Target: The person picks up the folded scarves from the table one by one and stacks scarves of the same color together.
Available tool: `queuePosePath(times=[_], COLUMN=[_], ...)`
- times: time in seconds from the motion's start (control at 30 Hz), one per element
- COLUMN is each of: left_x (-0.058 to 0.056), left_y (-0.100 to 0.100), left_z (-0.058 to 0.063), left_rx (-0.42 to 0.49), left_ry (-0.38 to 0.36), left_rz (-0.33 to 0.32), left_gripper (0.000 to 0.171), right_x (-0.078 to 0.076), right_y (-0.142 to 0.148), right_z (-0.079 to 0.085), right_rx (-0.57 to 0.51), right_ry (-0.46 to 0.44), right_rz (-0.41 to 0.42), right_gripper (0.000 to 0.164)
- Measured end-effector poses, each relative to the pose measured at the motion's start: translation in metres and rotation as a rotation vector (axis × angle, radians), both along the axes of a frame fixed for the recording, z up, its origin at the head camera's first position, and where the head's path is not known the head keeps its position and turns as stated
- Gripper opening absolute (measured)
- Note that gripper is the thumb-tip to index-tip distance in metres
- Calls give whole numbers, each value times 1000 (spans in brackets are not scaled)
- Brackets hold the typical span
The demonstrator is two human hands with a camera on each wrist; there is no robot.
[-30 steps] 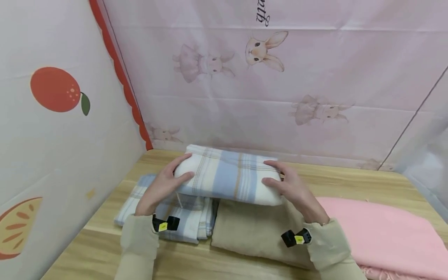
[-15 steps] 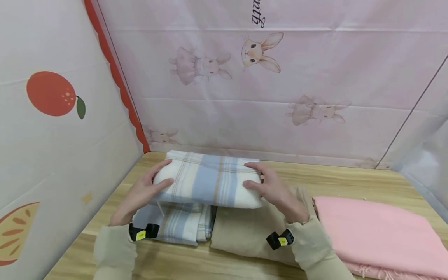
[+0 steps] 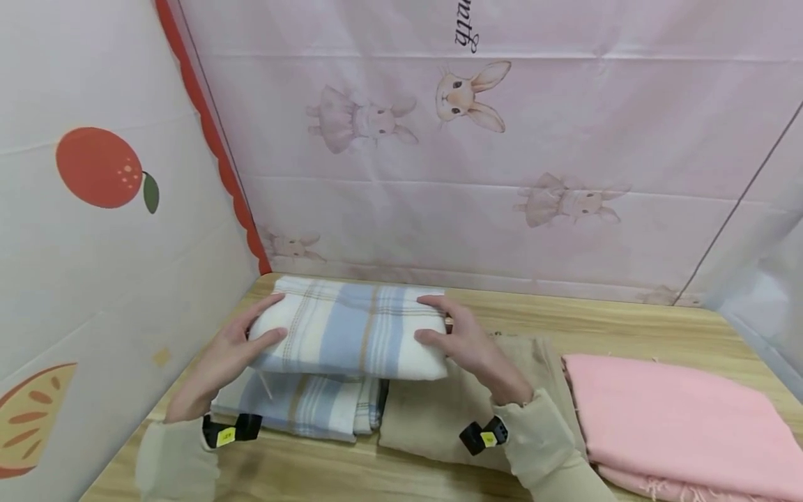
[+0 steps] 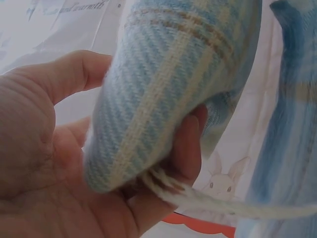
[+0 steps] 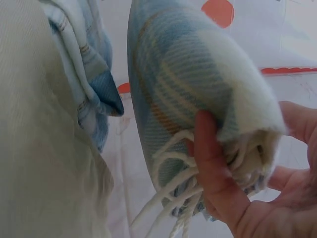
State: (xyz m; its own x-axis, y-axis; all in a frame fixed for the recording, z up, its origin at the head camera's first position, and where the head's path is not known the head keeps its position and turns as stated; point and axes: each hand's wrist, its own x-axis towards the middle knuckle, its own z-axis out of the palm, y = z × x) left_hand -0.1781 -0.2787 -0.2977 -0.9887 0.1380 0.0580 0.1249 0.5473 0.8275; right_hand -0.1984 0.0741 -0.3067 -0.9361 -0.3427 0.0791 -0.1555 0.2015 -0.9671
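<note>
A folded blue-and-white plaid scarf (image 3: 351,331) is held up between both hands in the head view. My left hand (image 3: 222,352) grips its left end, and the left wrist view shows fingers curled under the woven end, with a white tassel hanging there. At the opposite end, my right hand (image 3: 467,345) grips the scarf, thumb in front; several white fringe strands (image 5: 173,193) dangle by the fingers in the right wrist view. Below the held scarf lies another folded plaid cloth (image 3: 314,411) in similar colours, partly covered by it in the head view.
A folded beige cloth (image 3: 439,418) lies right of the lower plaid one on the wooden table (image 3: 602,321). Farther right is a folded pink fringed cloth (image 3: 684,418). A rabbit-print backdrop (image 3: 401,216) stands behind, and a fruit-print panel (image 3: 125,279) at left.
Both hands have carried the plaid scarf leftward and slightly down, from over the gap between the plaid and beige cloths to over the lower plaid cloth. Both grips stay the same.
</note>
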Motion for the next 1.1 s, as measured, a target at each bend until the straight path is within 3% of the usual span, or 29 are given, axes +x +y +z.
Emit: queuePosePath(times=[0.27, 0.77, 1.1], left_x=[1, -2, -2], left_y=[-11, -23, -37], left_z=[-1, 4, 4], left_rx=[-29, -53, -84], left_ry=[7, 32, -38], left_rz=[31, -16, -15], left_gripper=[68, 68, 75], right_x=[0, 2, 4], right_y=[-12, -22, -33], right_z=[-4, -6, -9], right_rx=[1, -23, -24], right_ry=[0, 6, 5], right_rz=[37, 37, 48], right_gripper=[55, 54, 56])
